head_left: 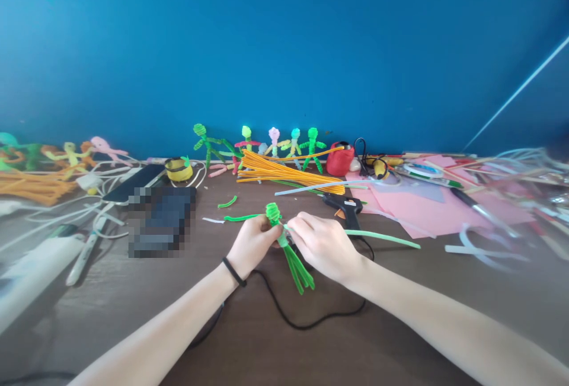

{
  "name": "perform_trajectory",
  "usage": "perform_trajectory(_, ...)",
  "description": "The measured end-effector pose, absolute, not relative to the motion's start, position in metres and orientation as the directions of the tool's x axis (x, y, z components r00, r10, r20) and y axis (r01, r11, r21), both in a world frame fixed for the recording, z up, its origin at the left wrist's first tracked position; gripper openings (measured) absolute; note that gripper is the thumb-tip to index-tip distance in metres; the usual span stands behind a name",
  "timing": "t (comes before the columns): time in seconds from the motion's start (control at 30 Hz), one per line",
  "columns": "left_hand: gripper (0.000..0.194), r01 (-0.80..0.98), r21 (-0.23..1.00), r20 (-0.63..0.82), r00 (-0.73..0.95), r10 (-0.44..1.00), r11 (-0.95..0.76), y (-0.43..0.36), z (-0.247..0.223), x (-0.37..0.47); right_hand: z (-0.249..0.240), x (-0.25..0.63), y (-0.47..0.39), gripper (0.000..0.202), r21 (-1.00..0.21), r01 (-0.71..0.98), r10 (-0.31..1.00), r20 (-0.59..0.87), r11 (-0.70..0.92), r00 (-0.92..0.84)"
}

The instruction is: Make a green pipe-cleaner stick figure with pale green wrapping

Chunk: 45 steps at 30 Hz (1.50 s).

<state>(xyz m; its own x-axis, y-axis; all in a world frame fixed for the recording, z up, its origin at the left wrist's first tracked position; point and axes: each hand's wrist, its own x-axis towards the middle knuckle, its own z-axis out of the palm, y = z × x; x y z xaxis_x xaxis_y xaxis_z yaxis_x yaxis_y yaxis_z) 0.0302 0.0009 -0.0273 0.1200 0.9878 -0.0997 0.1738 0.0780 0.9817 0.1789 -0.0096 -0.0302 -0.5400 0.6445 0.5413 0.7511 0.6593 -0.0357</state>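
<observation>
Forearms (164, 332) nearest, green figure (284, 243) beyond

Right hand (326, 246): at figure's right, fingers curled; grip contents hidden, cannot tell. Left hand (253, 241): at figure's left, narrow grip pinching below its head. Figure's long axis: head away, legs toward camera, slanting right. Pale green strip (386, 236): extends rightward past right hand. Containers: none identified.

And here's the brown table (275, 353): orange pipe cleaners (293, 174) bundled toward the far edge, pink paper (400, 211) spreading toward the far right corner, a black cable (306, 327) looping toward the near edge!
</observation>
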Motion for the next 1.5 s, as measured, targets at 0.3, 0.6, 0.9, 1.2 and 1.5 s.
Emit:
perform_trajectory(0.3,0.02,0.054,0.992,-0.113,0.027,0.993,0.112,0.001,-0.027,0.028,-0.036,0.183,-0.007,0.021,-0.108,0.719,0.618,0.607,0.686,-0.499)
perform_trajectory(0.6,0.02,-0.084,0.986,-0.139,0.068,0.988,0.144,0.003,-0.032,0.025,-0.046,0.182,-0.004,0.024,-0.096,0.67,0.582,0.596,0.736,-0.554)
perform_trajectory(0.9,0.018,-0.117,0.982,-0.135,0.127,0.983,0.15,0.006,-0.034,0.023,-0.049,0.186,0.002,0.025,-0.274,0.632,0.645,0.594,0.725,-0.482)
perform_trajectory(1.2,0.014,-0.2,0.955,-0.17,0.231,0.958,0.217,0.006,-0.029,0.022,-0.036,0.187,0.007,0.016,-0.791,0.365,0.837,0.312,0.491,-0.45)
perform_trajectory(1.5,0.014,-0.032,0.989,-0.125,0.332,0.935,0.144,0.003,-0.028,0.02,-0.029,0.198,0.02,0.017,-0.928,0.283,0.841,0.057,0.244,-0.538)
